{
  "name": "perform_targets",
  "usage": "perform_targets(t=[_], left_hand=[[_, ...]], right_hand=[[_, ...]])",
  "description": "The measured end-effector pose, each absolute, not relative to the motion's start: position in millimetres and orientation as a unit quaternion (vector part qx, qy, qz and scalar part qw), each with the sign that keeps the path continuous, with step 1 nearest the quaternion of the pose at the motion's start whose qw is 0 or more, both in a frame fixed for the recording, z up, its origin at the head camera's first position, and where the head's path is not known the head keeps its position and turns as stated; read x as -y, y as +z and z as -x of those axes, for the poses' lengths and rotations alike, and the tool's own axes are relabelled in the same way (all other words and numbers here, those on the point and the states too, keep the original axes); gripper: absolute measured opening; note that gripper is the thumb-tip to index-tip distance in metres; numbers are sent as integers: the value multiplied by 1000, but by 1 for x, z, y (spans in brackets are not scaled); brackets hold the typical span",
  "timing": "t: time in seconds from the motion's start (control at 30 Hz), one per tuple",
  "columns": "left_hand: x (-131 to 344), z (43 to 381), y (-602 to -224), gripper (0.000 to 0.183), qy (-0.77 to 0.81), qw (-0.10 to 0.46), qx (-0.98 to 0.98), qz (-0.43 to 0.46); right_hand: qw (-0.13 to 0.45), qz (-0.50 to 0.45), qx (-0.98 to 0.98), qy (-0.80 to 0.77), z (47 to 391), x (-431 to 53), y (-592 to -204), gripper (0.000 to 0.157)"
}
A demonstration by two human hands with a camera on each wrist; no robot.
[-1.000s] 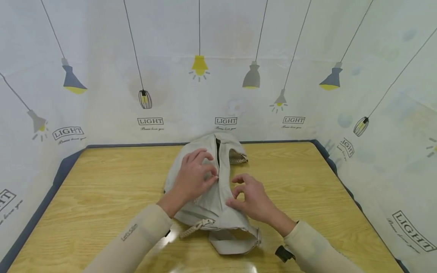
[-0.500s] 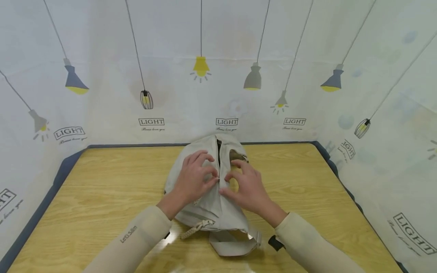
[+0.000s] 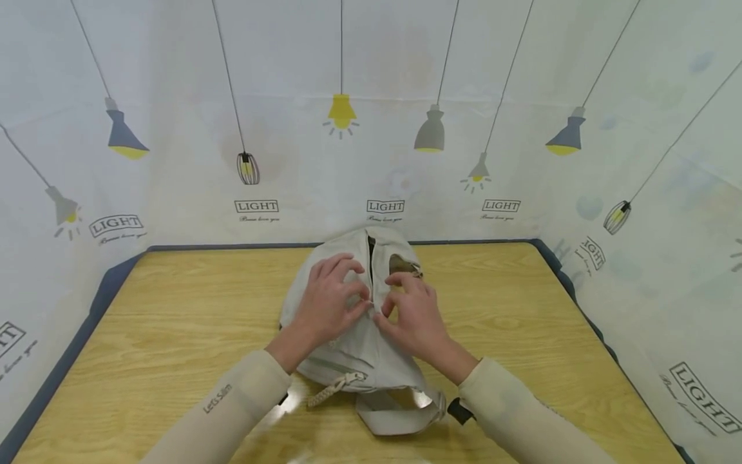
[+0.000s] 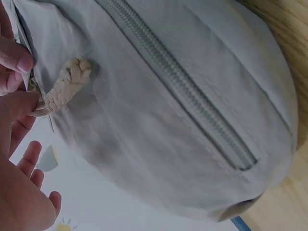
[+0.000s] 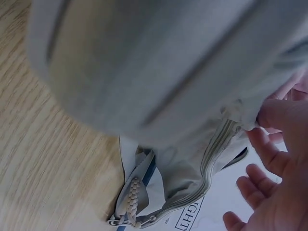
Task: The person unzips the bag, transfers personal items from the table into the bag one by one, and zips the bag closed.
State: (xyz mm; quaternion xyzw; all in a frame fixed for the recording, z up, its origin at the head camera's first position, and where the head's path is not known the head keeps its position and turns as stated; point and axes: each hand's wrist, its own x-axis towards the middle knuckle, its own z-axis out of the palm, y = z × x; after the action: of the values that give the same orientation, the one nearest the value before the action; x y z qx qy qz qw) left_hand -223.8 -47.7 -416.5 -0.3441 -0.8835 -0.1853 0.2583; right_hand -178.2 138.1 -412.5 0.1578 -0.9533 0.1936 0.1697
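Observation:
A pale beige cloth bag (image 3: 397,370) lies on the wooden table, with a zipper partly apart along its middle and a dark gap (image 3: 371,251) at the far end. My left hand (image 3: 324,299) pinches the zipper pull between thumb and finger; its braided cord (image 4: 65,89) dangles over the cloth in the left wrist view. Opposite it, my right hand (image 3: 420,319) pinches the cloth edge beside the zipper, its other fingers (image 5: 262,180) loosely bent in the right wrist view. Both sets of fingertips are close together near the slider.
The bag's strap (image 3: 394,419) loops toward me at its near end. Another braided pull (image 3: 336,388) hangs from a front pocket zipper. Around the table (image 3: 174,309) stands a pale curtain (image 3: 301,161) printed with lamps, close behind the bag.
My right hand has come left and slightly up from the bag's right side to its middle zipper, and its fingers have closed on the cloth. The left hand has stayed in place.

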Motion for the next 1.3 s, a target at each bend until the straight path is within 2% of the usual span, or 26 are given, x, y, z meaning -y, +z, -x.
perform_targets(t=[0.2,0.53,0.7,1.0,1.3], left_hand=[[48,230,-412,10,-193,229,900,315],[46,246,-410,12,-197,226,912,280],[47,246,-410,12,-199,231,908,286],[50,247,-406,11,-210,225,906,290],[47,253,-404,10,-215,199,917,269]], right_hand=[[179,-177,946,202,178,-138,-412,24],[175,-183,947,199,176,-139,-409,24],[156,-153,959,179,182,-139,-404,20],[113,-110,971,180,207,-128,-393,25],[156,-123,963,181,207,-129,-396,22]])
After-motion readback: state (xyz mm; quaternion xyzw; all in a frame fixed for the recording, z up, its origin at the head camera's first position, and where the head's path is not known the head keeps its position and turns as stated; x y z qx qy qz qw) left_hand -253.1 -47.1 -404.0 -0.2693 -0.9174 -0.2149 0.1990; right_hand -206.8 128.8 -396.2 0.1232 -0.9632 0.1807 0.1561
